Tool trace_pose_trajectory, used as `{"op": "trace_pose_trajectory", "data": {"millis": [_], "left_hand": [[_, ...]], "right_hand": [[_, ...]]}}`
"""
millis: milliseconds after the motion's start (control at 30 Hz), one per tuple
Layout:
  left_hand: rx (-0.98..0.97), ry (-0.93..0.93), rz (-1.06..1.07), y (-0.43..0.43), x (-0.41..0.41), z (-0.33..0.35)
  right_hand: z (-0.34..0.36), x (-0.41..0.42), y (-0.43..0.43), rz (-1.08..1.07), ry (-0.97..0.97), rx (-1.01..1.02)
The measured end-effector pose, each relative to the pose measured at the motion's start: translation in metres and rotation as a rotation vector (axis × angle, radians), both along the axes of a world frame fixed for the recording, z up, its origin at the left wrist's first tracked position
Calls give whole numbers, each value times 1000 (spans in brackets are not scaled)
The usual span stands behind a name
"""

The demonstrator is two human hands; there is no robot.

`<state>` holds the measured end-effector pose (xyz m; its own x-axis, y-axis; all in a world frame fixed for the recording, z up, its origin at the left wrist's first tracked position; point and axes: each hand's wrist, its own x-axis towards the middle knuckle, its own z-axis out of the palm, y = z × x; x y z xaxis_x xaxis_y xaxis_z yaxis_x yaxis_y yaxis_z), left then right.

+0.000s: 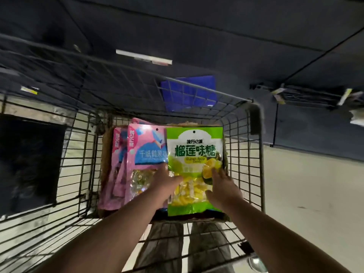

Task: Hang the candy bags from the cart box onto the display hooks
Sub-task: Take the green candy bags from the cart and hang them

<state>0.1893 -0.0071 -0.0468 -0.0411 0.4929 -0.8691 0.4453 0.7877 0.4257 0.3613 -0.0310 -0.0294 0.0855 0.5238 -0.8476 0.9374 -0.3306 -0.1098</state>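
Observation:
A green durian candy bag [194, 154] stands upright in the cardboard box [105, 154] inside the wire cart. My left hand [166, 181] grips its left edge, fingers partly behind it. My right hand [221, 186] presses on its lower right side with the fingers spread over the front. Pink candy bags [145, 152] stand in the box to the left of the green one, partly hidden by it and by my left hand.
The wire cart [254, 154] surrounds the box on all sides. Dark display panels rise beyond it, with hooks and tags [307, 95] at the right. A blue item [189, 91] lies past the cart's far end. Pale floor [315, 194] lies to the right.

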Motion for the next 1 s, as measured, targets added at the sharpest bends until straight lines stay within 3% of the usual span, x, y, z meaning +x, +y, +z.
{"op": "trace_pose_trajectory", "data": {"millis": [133,333,467,867,1000], "left_hand": [[19,-4,91,3,-4,-7],[170,176,133,-4,-23,0],[247,323,107,-3,-58,9],[199,230,317,2,-90,15],[209,209,336,0,-95,17]], "right_hand": [[-6,-4,-2,-45,20,20],[-4,-10,-1,-66,152,78],[-6,-17,3,-187,111,68],[-22,-25,23,-646,55,61],[-23,-22,25,-680,7,71]]}}
